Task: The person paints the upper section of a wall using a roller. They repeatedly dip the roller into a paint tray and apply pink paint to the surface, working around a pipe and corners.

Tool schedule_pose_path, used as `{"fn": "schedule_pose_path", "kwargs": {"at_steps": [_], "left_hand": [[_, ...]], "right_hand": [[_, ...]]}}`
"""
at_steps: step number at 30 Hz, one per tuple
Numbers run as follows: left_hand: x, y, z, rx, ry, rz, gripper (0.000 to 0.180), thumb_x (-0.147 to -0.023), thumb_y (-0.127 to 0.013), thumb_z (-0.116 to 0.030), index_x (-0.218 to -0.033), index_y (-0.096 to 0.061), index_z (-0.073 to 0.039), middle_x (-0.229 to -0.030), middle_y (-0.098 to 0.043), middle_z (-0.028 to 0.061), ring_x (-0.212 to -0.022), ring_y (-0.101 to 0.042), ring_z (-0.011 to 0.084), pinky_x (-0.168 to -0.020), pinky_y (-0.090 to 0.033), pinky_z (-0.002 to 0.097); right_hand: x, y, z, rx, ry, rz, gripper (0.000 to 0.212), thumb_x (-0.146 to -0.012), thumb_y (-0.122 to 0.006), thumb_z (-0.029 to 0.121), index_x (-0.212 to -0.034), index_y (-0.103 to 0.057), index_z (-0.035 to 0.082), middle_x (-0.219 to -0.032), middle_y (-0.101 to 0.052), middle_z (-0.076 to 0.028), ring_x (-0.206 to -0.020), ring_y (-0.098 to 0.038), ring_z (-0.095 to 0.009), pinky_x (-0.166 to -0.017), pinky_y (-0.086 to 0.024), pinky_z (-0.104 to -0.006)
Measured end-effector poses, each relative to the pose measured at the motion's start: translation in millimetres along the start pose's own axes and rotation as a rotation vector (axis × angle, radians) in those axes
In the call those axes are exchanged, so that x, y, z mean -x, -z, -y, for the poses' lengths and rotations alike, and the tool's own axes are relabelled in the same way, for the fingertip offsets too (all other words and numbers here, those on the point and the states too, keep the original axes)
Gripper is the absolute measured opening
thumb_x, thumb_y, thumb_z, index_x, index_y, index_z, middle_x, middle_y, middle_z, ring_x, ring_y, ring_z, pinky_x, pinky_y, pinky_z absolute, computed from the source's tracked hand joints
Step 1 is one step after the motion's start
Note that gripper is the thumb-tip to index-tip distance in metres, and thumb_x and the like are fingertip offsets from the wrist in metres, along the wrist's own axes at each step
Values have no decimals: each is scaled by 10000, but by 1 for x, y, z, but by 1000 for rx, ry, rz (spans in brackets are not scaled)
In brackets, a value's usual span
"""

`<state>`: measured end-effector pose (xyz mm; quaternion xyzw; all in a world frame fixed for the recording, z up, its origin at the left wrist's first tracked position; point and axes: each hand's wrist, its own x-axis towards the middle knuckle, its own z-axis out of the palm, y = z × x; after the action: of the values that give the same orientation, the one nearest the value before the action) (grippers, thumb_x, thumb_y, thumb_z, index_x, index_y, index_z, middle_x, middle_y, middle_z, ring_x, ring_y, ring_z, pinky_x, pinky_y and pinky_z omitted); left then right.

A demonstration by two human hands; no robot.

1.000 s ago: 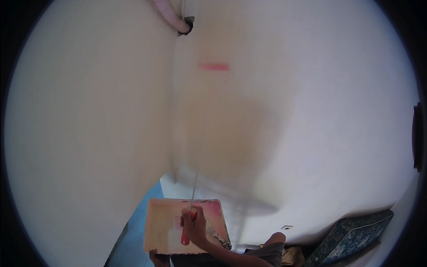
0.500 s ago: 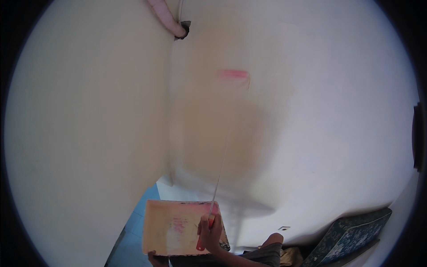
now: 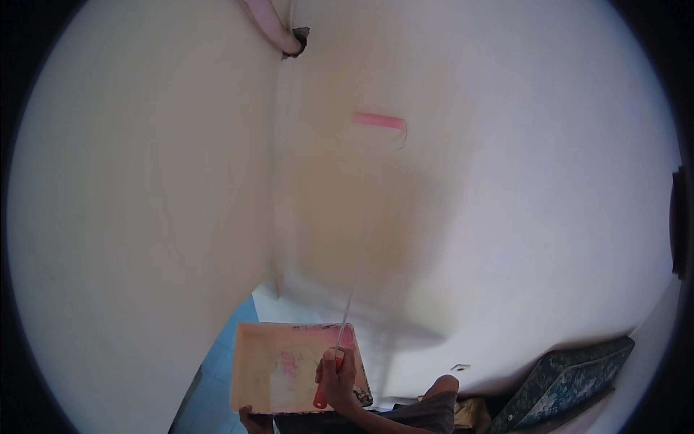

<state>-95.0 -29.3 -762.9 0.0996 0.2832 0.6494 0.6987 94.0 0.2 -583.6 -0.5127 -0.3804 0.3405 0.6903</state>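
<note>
In my right hand (image 3: 337,380) is the red handle of a long-framed paint roller (image 3: 379,120), fingers wrapped round it. The thin metal rod (image 3: 345,311) runs up and away from the hand. Its pink roller sleeve lies against the wall, on a cream, damp-looking patch beside the corner. A paint tray (image 3: 249,362), coated cream with pink smears, is below and partly behind my right hand. My left hand (image 3: 255,418) grips the tray's near left edge, its fingers partly hidden below the rim.
A pale pipe (image 3: 267,25) enters a hole high in the corner. Blue floor (image 3: 220,362) shows at lower left. A dark patterned cushion or mattress (image 3: 571,383) leans by the right-hand wall. Near it is a small wall fitting (image 3: 460,368). My bent knee (image 3: 442,385) is beside the tray.
The roller sleeve has tilted, its right end slightly lower, and looks less blurred. My right hand has shifted slightly left with the handle. The left hand still holds the tray.
</note>
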Motion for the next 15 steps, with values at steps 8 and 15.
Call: {"fn": "schedule_pose_path", "kwargs": {"at_steps": [8,15], "left_hand": [[-4,11,-7,18,-7,-37,685,-694,-558,-351,-1308,-393,-96,-1206,-526,98,-1084,-542,264,-810,-501,428],[-4,11,0,-24,31,35,682,-696,-547,-352,-1308,-396,-92,-1206,-527,96,-1087,-542,260,-807,-501,426]], "right_hand": [[-68,-28,75,-66,149,39,236,-958,-484,258,-908,-419,37,-646,-499,-42,-491,-490,-95,-434,-409,-238],[-59,-13,60,32,99,21,224,-961,-472,257,-967,-418,39,-646,-497,-42,-493,-494,-95,-430,-411,-236]]}}
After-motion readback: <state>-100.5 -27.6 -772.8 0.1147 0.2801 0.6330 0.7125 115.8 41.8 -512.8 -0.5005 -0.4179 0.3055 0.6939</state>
